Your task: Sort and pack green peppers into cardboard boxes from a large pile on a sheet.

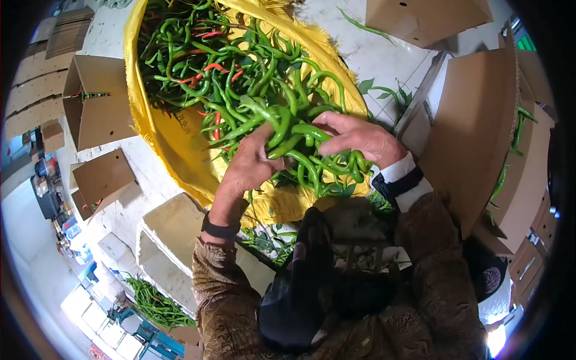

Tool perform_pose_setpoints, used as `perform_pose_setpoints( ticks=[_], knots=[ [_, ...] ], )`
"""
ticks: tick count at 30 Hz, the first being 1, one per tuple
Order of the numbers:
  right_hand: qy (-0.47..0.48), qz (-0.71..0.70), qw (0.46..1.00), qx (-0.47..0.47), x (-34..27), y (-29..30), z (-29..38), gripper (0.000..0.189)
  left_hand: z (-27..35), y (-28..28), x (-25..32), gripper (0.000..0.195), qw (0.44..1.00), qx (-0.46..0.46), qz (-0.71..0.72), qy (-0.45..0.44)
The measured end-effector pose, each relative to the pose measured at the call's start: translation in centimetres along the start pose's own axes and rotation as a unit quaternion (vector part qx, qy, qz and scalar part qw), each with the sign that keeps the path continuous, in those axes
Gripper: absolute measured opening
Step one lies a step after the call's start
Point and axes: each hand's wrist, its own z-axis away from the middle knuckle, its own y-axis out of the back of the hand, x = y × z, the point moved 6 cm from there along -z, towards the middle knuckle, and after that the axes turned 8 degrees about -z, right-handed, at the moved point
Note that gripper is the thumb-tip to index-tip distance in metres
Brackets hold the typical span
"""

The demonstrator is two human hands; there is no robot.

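A large yellow woven sack (175, 144) lies opened out before me, holding a heap of long curly green chili peppers (216, 58) with a few red ones among them. My left hand (254, 157) is at the near part of the heap, its fingers around some green peppers. On the right, my right hand (360, 139) has its thumb and fingers spread over more green peppers, with several under the palm. Peppers hide some fingertips of both hands. Leaves and stems are mixed in near the sack's front edge.
A large open cardboard box (468, 130) stands close on the right, with another cardboard box (427, 18) at the top right. To the left are smaller cardboard boxes (105, 175) and a white foam box (166, 238). Another pile of green peppers (155, 303) lies at the lower left.
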Motion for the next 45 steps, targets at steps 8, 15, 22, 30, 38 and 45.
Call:
perform_pose_setpoints(
  ticks=[8,15,22,30,38,45],
  knots=[
    [0.164,0.154,0.974,-0.003,-4.7,-8.6,6.4,0.053,6.8,2.2,7.8,0.068,0.989,0.135,0.063,-0.013],
    [0.246,0.029,0.969,-0.017,-7.7,-14.8,11.9,0.041,14.0,4.4,15.3,0.059,0.945,0.280,0.153,-0.064],
    [0.390,-0.140,0.909,0.038,-8.4,-12.4,16.7,0.020,16.8,5.4,17.2,0.065,0.947,0.189,0.247,-0.084],
    [0.436,-0.156,0.875,0.141,-7.9,-11.3,22.8,0.029,19.3,4.1,21.6,0.067,0.884,0.097,0.438,-0.130],
    [0.385,-0.166,0.904,0.086,-5.2,-15.7,24.7,0.016,21.8,2.2,24.0,0.061,0.821,0.079,0.550,-0.128],
    [0.405,-0.058,0.906,0.108,-4.4,-19.4,28.0,0.015,24.3,-0.5,25.1,0.048,0.800,0.097,0.577,-0.133]
  ],
)
